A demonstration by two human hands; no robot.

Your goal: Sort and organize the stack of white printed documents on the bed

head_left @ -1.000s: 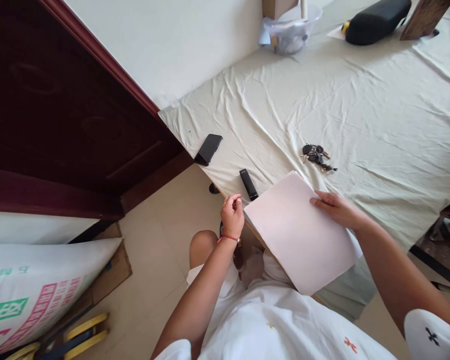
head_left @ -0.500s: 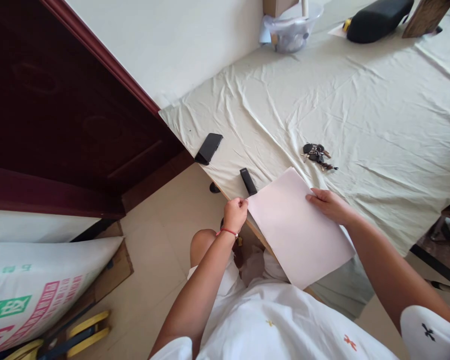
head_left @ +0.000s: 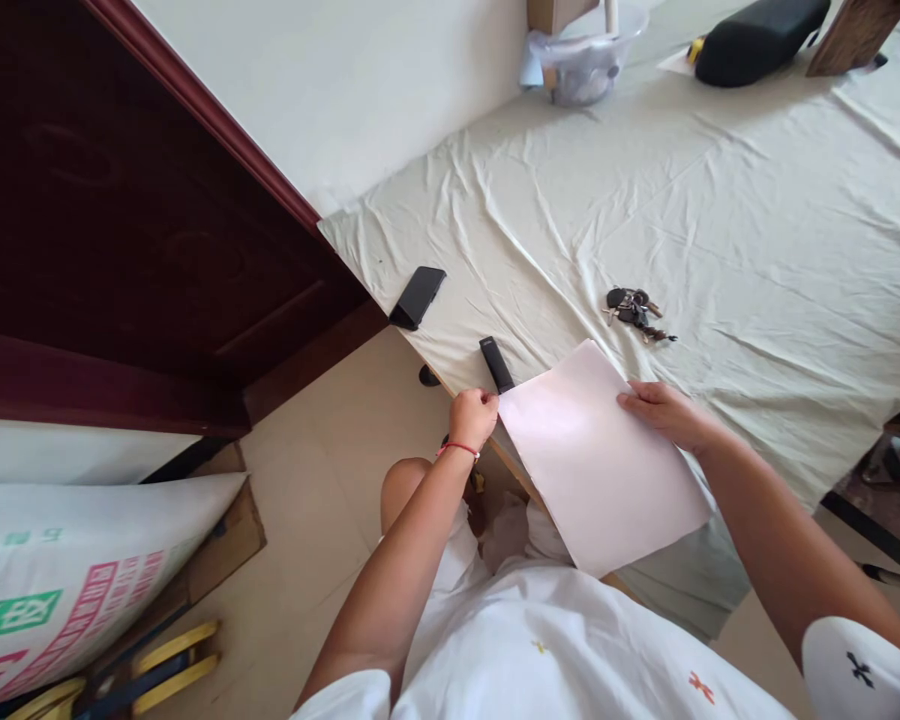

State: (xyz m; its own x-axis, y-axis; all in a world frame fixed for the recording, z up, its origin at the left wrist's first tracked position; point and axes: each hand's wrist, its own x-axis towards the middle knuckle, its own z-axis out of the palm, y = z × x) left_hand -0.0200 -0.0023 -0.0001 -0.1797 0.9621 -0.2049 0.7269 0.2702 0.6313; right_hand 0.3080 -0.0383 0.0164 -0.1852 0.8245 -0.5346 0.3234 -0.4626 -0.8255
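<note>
A pale pink sheet of paper (head_left: 596, 465) lies at the near edge of a table covered with a wrinkled cream cloth (head_left: 645, 200), partly hanging over the edge. My left hand (head_left: 473, 417) pinches the sheet's left corner, fingers closed on it. My right hand (head_left: 664, 412) rests flat on the sheet's right edge, pressing it down. A small black stick-shaped device (head_left: 496, 364) lies just above my left hand. A bunch of keys (head_left: 634, 312) lies beyond the sheet's far corner.
A black phone (head_left: 418, 297) sits near the table's left edge. A clear plastic container (head_left: 581, 60) and a black cushion-like object (head_left: 757, 38) stand at the far end. A dark red door (head_left: 120, 230) is at left, a printed sack (head_left: 60, 585) on the floor.
My left hand moved right and took hold of the sheet's left corner. The sheet shifted slightly on the table under my right hand.
</note>
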